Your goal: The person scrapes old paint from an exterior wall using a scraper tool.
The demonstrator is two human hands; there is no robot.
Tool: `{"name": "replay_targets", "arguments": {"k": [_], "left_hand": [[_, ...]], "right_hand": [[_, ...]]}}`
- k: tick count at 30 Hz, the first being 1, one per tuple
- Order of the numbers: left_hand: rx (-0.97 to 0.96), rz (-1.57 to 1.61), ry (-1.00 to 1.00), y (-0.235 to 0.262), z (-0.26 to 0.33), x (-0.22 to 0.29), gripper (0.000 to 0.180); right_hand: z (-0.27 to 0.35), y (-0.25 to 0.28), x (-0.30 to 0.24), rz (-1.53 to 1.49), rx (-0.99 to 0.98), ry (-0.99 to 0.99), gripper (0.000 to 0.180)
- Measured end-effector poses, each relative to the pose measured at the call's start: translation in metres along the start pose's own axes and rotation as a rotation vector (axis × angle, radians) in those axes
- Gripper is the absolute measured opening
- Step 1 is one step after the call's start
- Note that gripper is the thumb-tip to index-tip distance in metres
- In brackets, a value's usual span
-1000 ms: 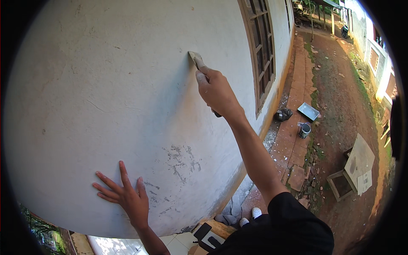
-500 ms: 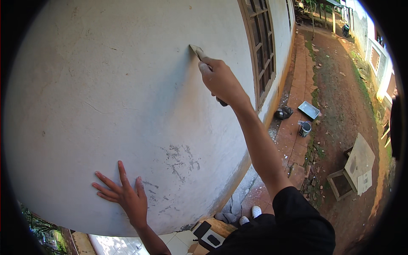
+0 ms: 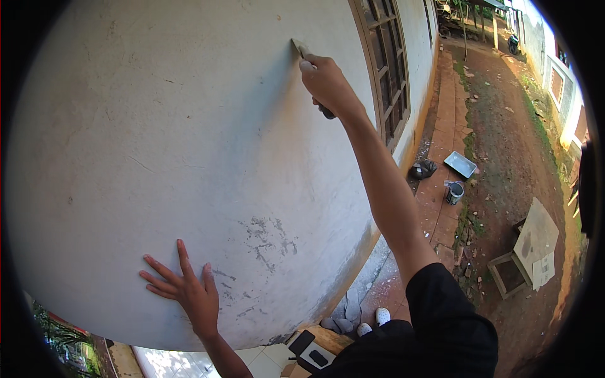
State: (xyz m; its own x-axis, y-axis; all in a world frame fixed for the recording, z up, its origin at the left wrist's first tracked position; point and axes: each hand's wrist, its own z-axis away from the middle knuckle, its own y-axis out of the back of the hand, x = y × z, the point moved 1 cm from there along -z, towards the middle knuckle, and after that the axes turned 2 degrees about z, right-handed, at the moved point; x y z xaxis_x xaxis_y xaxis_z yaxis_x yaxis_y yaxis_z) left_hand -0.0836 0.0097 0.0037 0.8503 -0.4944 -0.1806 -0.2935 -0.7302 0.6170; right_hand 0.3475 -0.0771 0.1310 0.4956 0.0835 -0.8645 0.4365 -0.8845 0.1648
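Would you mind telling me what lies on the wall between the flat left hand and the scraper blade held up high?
In the head view, a patch of flaked grey paint lies above the left hand; beyond it, bare pale wall reaches the scraper in the right hand.

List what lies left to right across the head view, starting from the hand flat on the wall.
Left hand flat on the wall → right hand holding a scraper → window → paint tray → wooden stool.

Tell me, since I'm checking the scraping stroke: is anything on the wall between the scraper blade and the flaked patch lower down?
Nothing visible. The right hand presses the scraper to the wall; only bare plaster lies between it and the flaked patch.
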Motion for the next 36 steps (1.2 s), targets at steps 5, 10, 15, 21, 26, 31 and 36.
{"name": "replay_targets", "arguments": {"k": [5,10,15,21,26,31,36], "left_hand": [[0.042,-0.014,-0.013,-0.002,0.0,0.0,0.084],[0.046,-0.03,-0.025,-0.003,0.0,-0.004,0.085],[0.067,-0.042,-0.048,-0.006,-0.003,0.001,0.084],[0.068,-0.031,-0.024,-0.007,-0.003,-0.002,0.087],[0.09,0.008,-0.036,-0.007,-0.003,0.001,0.088],[0.072,0.005,-0.009,-0.007,-0.003,-0.001,0.089],[0.059,0.028,-0.005,-0.008,-0.001,-0.004,0.089]], "right_hand": [[-0.015,0.008,0.007,-0.02,0.048,-0.015,0.046],[0.096,-0.032,0.088,-0.262,0.049,-0.19,0.043],[0.261,-0.096,0.118,-0.139,-0.221,-0.182,0.047],[0.258,-0.137,0.111,-0.052,-0.101,-0.103,0.047],[0.191,-0.095,0.07,-0.102,0.012,-0.174,0.039],[0.291,-0.139,0.05,-0.006,-0.193,-0.04,0.036],[0.23,-0.123,0.025,-0.001,-0.064,-0.048,0.036]]}}
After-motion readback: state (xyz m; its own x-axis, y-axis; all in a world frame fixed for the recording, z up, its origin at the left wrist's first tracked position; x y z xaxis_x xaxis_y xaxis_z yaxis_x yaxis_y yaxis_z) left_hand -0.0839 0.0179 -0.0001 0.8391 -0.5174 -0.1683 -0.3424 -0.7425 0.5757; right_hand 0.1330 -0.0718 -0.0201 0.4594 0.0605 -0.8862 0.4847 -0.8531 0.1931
